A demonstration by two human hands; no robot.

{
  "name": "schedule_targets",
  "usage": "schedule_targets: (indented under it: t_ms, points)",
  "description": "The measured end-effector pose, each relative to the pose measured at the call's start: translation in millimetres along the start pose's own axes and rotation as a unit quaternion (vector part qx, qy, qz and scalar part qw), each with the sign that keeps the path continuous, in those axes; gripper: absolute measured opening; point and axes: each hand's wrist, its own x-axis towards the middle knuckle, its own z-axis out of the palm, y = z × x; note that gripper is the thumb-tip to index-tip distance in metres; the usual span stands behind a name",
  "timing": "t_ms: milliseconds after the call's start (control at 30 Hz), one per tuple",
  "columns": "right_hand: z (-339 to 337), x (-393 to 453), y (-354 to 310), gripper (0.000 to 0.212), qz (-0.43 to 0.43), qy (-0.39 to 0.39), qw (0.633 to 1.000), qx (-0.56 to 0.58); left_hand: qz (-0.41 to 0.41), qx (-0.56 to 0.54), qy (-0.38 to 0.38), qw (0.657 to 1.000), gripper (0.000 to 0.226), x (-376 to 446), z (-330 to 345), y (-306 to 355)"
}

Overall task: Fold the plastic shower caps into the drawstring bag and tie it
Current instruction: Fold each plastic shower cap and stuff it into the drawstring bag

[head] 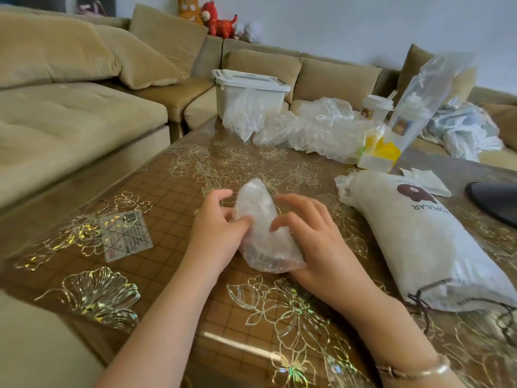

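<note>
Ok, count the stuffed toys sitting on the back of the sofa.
3: an orange plush toy leftmost, a red plush tiger beside it, and a small white plush toy on the right. More may sit out of frame.

Drawstring bag (428, 242) lies right of shower cap (260, 231).
</note>
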Motion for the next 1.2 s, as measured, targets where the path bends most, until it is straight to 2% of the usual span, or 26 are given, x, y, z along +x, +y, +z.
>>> schedule_targets:
  t_ms: [67, 100, 167, 200, 300, 367, 400, 467, 600, 733, 833, 933, 1033, 1100, 1200]
  points:
    - [2.0, -2.6, 1.7, 0.030, 0.005, -0.001, 1.000, -0.002, 0.083, 0.185, 0.040, 0.978, 0.068, -3.9, -0.4, -2.1]
    - [2.9, -3.7, 2.5, 0.025, 0.010, -0.006, 1.000, -0.004, 0.122, 0.238, 0.057, 0.962, 0.067, -5.1, -1.1, -2.2]
    - [4.8, -4.2, 4.3, 0.017, 0.016, -0.018, 1.000, 0.001, 0.174, 0.250, 0.054, 0.951, 0.051, -6.8, -5.1, 2.2]
    - [5.2, -3.8, 4.4, 0.014, 0.017, -0.022, 1.000, 0.008, 0.184, 0.223, 0.024, 0.957, 0.042, -6.0, -7.2, 4.1]
    - [3.4, -3.2, 3.4, 0.009, 0.037, -0.037, 0.997, 0.049, 0.151, 0.177, -0.099, 0.968, 0.026, -7.6, -9.7, 4.7]
    - [-0.5, -3.0, 2.6, 0.008, 0.071, -0.047, 0.990, 0.112, 0.136, 0.198, -0.126, 0.963, 0.015, -9.3, -7.9, 0.8]
    - [-2.1, -2.1, 2.4, 0.009, 0.093, -0.049, 0.983, 0.149, 0.132, 0.202, -0.122, 0.963, 0.012, -9.3, -7.3, -1.0]
    - [-4.0, 1.6, 3.1, 0.011, 0.142, -0.042, 0.969, 0.200, 0.115, 0.187, -0.115, 0.969, 0.022, -9.6, -6.8, 0.4]
    - [1.4, 14.3, 4.5, 0.016, 0.209, -0.005, 0.962, 0.176, 0.047, 0.156, -0.116, 0.980, 0.056, -8.9, -5.7, 7.2]
    - [6.9, 23.5, 3.9, 0.013, 0.251, 0.034, 0.956, 0.148, 0.058, 0.220, -0.095, 0.969, 0.049, -3.4, 0.2, 0.9]
    - [11.3, 24.3, 3.3, 0.012, 0.275, 0.031, 0.956, 0.102, 0.053, 0.237, -0.058, 0.968, 0.041, 2.3, 5.3, -3.8]
    - [14.4, 23.5, 0.8, 0.028, 0.231, 0.043, 0.970, 0.062, 0.046, 0.264, -0.021, 0.963, 0.038, 6.4, 9.9, -4.8]
    - [13.3, 23.3, -4.9, 0.020, 0.144, 0.056, 0.986, 0.068, 0.037, 0.299, 0.016, 0.954, 0.033, 8.5, 12.2, -3.8]
    - [13.4, 20.2, -7.8, 0.018, 0.106, 0.025, 0.989, 0.095, 0.029, 0.321, 0.029, 0.946, 0.031, 9.4, 12.6, -2.1]
    - [11.7, 11.9, -8.8, 0.033, 0.094, -0.041, 0.986, 0.129, 0.018, 0.337, 0.039, 0.941, 0.032, 10.7, 11.8, 0.9]
